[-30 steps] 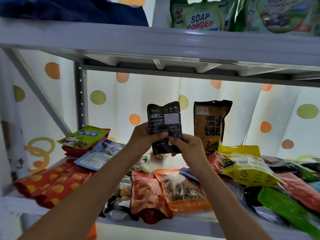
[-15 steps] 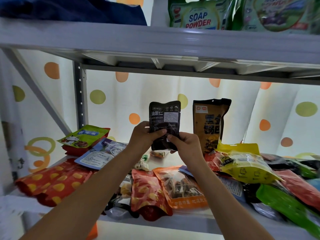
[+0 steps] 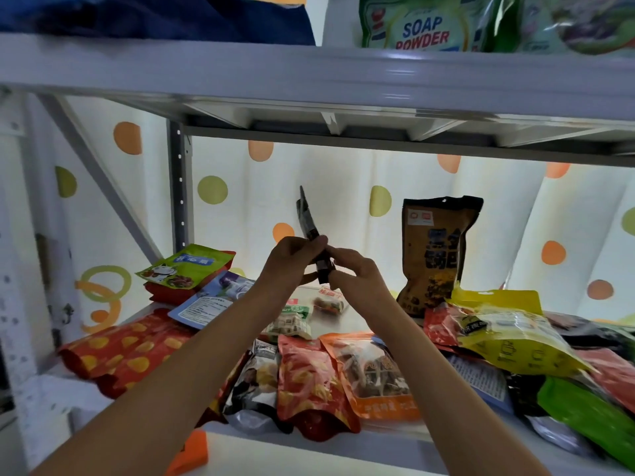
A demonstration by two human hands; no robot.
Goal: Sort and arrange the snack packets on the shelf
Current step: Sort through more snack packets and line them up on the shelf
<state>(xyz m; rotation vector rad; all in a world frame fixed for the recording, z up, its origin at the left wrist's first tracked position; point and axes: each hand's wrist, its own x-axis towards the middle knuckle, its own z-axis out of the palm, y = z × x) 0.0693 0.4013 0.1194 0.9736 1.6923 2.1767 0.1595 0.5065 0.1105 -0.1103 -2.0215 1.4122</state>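
Both hands hold a small black snack packet (image 3: pixel 308 218) up over the middle of the shelf, turned edge-on toward me. My left hand (image 3: pixel 292 262) grips its lower part from the left and my right hand (image 3: pixel 354 269) pinches its bottom from the right. A taller black and gold packet (image 3: pixel 434 252) stands upright against the back curtain to the right. Several packets lie flat on the white shelf (image 3: pixel 309 441): an orange one (image 3: pixel 374 376), a red one (image 3: pixel 309 379) and a yellow one (image 3: pixel 508 334).
Red packets with yellow spots (image 3: pixel 120 352) and a green-topped packet (image 3: pixel 185 269) lie at the left by the grey upright post (image 3: pixel 178 187). A heap of green, red and dark packets fills the right side. The shelf above (image 3: pixel 309 73) carries soap powder bags (image 3: pixel 422 25).
The small black packet faced me flat before; the hands have turned it so that only its thin edge shows. Both hands moved slightly forward and closer together.
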